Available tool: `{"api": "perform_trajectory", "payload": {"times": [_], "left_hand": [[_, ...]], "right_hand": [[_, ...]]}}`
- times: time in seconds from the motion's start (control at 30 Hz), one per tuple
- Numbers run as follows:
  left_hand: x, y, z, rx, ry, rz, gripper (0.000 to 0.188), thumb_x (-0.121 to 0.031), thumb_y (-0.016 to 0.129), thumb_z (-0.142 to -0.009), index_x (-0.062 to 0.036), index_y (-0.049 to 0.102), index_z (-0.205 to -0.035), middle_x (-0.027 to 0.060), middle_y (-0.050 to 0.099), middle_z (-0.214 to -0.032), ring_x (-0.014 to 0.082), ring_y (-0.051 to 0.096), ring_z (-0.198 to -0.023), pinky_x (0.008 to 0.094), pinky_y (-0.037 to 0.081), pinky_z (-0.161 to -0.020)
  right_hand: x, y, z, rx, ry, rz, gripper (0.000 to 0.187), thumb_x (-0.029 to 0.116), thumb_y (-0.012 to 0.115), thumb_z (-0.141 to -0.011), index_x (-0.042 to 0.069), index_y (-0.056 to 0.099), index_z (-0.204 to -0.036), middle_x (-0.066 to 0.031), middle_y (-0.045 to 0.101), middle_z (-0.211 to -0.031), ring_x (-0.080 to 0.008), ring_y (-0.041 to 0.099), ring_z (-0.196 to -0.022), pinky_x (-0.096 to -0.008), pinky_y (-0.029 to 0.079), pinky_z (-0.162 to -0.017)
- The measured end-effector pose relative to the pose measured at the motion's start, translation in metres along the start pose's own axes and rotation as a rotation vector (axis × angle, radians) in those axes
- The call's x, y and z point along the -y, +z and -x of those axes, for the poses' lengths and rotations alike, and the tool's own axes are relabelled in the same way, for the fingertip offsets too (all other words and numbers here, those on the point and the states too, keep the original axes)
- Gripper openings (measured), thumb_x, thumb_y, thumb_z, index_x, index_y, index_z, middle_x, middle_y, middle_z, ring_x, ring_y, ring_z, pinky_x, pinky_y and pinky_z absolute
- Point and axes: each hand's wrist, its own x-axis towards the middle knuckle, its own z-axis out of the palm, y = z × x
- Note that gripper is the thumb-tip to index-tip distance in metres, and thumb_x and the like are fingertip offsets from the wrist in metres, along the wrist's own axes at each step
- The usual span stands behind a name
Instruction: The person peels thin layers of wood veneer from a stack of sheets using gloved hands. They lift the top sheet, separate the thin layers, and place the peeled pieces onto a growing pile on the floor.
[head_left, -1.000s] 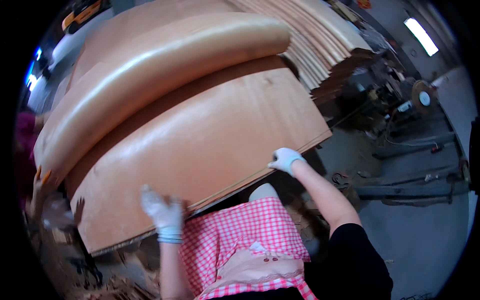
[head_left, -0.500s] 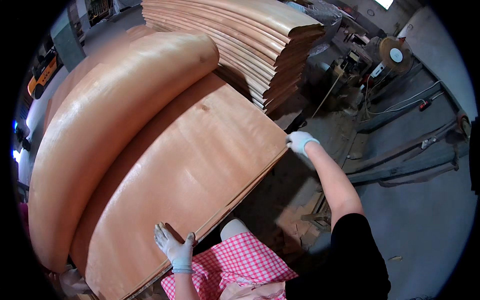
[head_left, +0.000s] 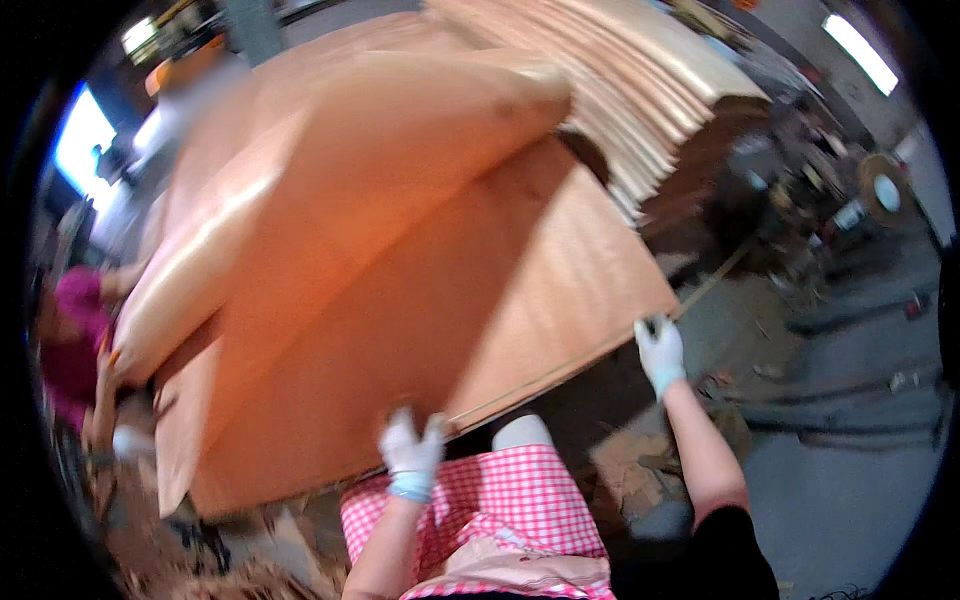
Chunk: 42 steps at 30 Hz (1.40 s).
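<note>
My left grip (head_left: 412,455) stands at the near edge of the flat wood sheet (head_left: 585,265), thumb apart from the fingers and the palm open, with nothing visibly caught in it; the fingertips are blurred. My right grip (head_left: 660,355) is at the sheet's right-hand near corner, fingers bent toward the edge, but I cannot tell whether they pinch it. The sheet lies spread in front of me, just beyond my checked apron (head_left: 550,500).

Across its far side bulges a big curled sheet (head_left: 410,120), which hides that part from me; its lower portion is blurred, and the left and middle of the flat sheet look darker than the sunlit right end. At my far left a co-worker in a magenta top (head_left: 80,295) has a hand (head_left: 105,370) by the curled sheet's left end. Behind, to the right, a stack of wavy sheets (head_left: 610,90) stands close to the curl.

On my right, a thin strip (head_left: 715,280) slants away from the corner, near a cluttered patch of gear with a round disc (head_left: 885,190). Broken wood scraps (head_left: 625,465) litter the floor (head_left: 850,510) below my right forearm.
</note>
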Motion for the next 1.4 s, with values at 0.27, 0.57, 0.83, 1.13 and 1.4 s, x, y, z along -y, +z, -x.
{"api": "perform_trajectory", "payload": {"times": [0.27, 0.57, 0.83, 1.13, 1.4], "left_hand": [[-0.062, -0.048, 0.06, 0.002, 0.351, 0.65, 0.027, -0.01, 0.071, -0.071, -0.0042, 0.066, -0.096, 0.0141, 0.063, -0.091, 0.0293, 0.062, -0.081, 0.0355, 0.052, -0.071], [0.117, -0.136, 0.073, -0.483, -0.374, 1.338, 0.008, 0.005, 0.063, -0.079, -0.0021, 0.066, -0.08, 0.0059, 0.068, -0.081, 0.0127, 0.063, -0.073, 0.0265, 0.052, -0.071], [0.436, -0.309, 0.094, -0.948, -0.684, 0.207, 0.01, -0.004, 0.066, -0.077, 0.0005, 0.071, -0.085, 0.0059, 0.069, -0.077, 0.012, 0.059, -0.068, 0.0289, 0.05, -0.067], [0.475, -0.302, 0.077, -0.648, -0.78, 0.18, 0.019, -0.011, 0.067, -0.081, 0.0009, 0.067, -0.095, 0.0069, 0.067, -0.082, 0.0172, 0.057, -0.07, 0.0332, 0.049, -0.068], [0.231, -0.169, 0.001, -0.618, -0.409, -0.189, 0.073, -0.026, 0.065, -0.084, 0.0095, 0.034, -0.14, 0.0287, 0.039, -0.141, 0.0387, 0.037, -0.132, 0.0427, 0.03, -0.111]], "right_hand": [[0.182, 0.051, 0.202, 0.725, -0.007, -0.761, 0.011, 0.008, 0.063, -0.089, -0.001, 0.06, -0.095, -0.0247, 0.051, -0.133, -0.0198, 0.058, -0.104, -0.0313, 0.047, -0.088], [0.222, 0.083, 0.174, 0.918, -0.199, -0.086, 0.021, 0.014, 0.064, -0.089, -0.003, 0.063, -0.103, -0.0135, 0.067, -0.092, -0.022, 0.066, -0.089, -0.0304, 0.052, -0.078], [0.14, 0.062, 0.061, 0.759, -0.232, 0.374, 0.026, 0.018, 0.066, -0.085, -0.005, 0.067, -0.096, -0.0173, 0.069, -0.088, -0.0249, 0.066, -0.08, -0.0361, 0.051, -0.075], [0.12, 0.096, 0.036, 0.773, -0.179, 0.772, 0.051, 0.046, 0.075, -0.071, -0.002, 0.07, -0.089, -0.024, 0.068, -0.089, -0.0352, 0.067, -0.086, -0.0422, 0.052, -0.075], [0.113, 0.102, 0.026, 0.937, -0.102, 0.762, 0.055, 0.05, 0.069, -0.073, 0.002, 0.07, -0.098, -0.0218, 0.067, -0.104, -0.0355, 0.063, -0.1, -0.0436, 0.05, -0.087]]}}
